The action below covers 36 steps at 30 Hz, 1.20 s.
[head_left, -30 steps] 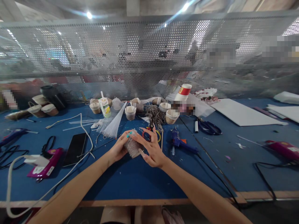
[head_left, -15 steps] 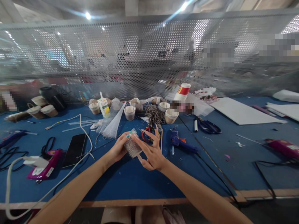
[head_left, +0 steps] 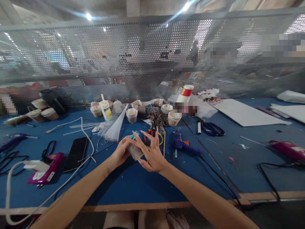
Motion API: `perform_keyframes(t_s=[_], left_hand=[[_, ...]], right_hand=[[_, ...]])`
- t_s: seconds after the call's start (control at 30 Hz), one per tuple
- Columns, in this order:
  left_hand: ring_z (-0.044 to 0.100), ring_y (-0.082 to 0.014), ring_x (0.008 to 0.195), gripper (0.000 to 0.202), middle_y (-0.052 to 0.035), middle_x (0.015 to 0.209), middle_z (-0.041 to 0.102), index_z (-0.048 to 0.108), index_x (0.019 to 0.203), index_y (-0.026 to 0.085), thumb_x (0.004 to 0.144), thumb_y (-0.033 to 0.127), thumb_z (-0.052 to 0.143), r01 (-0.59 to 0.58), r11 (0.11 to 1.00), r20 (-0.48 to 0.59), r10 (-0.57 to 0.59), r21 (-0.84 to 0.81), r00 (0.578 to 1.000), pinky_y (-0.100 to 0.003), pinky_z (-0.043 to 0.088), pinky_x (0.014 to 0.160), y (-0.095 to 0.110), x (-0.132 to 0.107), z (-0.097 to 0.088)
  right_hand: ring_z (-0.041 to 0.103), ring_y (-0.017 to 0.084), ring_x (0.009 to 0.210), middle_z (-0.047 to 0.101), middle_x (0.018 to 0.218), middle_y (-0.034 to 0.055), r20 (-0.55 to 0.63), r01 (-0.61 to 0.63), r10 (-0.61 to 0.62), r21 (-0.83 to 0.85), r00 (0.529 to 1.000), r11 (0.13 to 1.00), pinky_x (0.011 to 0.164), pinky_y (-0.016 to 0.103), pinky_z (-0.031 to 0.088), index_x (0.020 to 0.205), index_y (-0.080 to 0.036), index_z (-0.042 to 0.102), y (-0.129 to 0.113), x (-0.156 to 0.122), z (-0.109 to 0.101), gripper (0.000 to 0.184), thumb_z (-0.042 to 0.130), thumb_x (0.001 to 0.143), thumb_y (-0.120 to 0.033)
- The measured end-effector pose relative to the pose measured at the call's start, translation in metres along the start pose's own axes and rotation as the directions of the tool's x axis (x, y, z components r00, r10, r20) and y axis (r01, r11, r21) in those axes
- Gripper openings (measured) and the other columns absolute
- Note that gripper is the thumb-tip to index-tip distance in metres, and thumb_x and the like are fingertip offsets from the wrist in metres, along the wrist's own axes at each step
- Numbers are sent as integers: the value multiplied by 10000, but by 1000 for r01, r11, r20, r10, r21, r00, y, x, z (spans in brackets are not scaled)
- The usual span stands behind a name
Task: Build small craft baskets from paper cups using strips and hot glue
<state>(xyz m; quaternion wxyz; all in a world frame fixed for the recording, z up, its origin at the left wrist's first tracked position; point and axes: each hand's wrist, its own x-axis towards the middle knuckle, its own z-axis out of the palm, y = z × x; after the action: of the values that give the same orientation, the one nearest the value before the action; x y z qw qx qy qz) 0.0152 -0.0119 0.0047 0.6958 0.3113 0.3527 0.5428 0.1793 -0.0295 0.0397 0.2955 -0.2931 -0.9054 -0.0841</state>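
Over the middle of the blue table (head_left: 133, 184), both my hands hold a small cup wrapped in grey-brown twine (head_left: 134, 151). My left hand (head_left: 121, 151) grips the cup from the left, fingers curled round it. My right hand (head_left: 150, 154) presses its palm against the cup's right side, with the fingers stretched upward and apart. The cup lies tilted on its side between the hands. Part of it is hidden by my right fingers.
A blue glue gun (head_left: 181, 144), red-handled pliers (head_left: 149, 135) and a tangle of twine (head_left: 157, 116) lie just behind my hands. Several twine-wrapped cups (head_left: 132, 114) stand along the back. A black phone (head_left: 76, 152), white cable (head_left: 81, 159) and magenta glue gun (head_left: 45, 171) lie left; scissors (head_left: 211, 128) right.
The cup has turned and tilted between my hands. My right hand shifted slightly up and left against it, fingers staying spread. The view moved a little.
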Motion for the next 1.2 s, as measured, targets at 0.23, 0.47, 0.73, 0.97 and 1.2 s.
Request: perform_keyframes(t_s=[0.23,0.47,0.73,0.97,1.2], left_hand=[[587,-135,717,273,-23,831,641,608,889,173,691,348,676,-26,1000,5,26,-8,1000,-242,444,672,4,-6,4],[579,-125,688,298,-6,801,636,614,894,180,664,351,698,-31,999,-26,31,-8,999,-241,440,670,6,-5,7],[560,-104,604,380,19,737,626,596,909,194,596,350,745,-22,1000,-68,21,-8,997,-223,434,593,7,0,4],[557,-97,602,372,15,756,619,580,909,193,613,357,734,-45,998,-51,47,47,998,-207,426,560,9,-2,5],[582,-129,734,381,-12,855,612,552,949,183,645,348,713,-130,988,45,126,82,991,-225,449,645,7,-4,6]], right_hand=[[160,333,1280,481,1317,-6,-101,-109,110,12,989,994,1008,634,-105,1422,-184,-63,-2,2,-1,740,271,837,-490],[148,313,1287,491,1310,15,-102,-175,184,85,978,981,1011,628,-62,1421,-168,-65,0,1,3,704,254,854,-438],[141,321,1306,473,1319,51,-144,-330,346,129,927,935,995,642,-33,1425,-187,-39,10,-3,11,640,204,886,-433],[73,283,1343,343,1411,76,-153,-244,279,216,948,946,1024,596,27,1415,-155,-80,16,-2,5,637,169,886,-408],[56,270,1342,395,1384,55,-33,-122,136,267,990,956,1022,586,-44,1413,-149,-82,8,0,1,647,159,874,-413]])
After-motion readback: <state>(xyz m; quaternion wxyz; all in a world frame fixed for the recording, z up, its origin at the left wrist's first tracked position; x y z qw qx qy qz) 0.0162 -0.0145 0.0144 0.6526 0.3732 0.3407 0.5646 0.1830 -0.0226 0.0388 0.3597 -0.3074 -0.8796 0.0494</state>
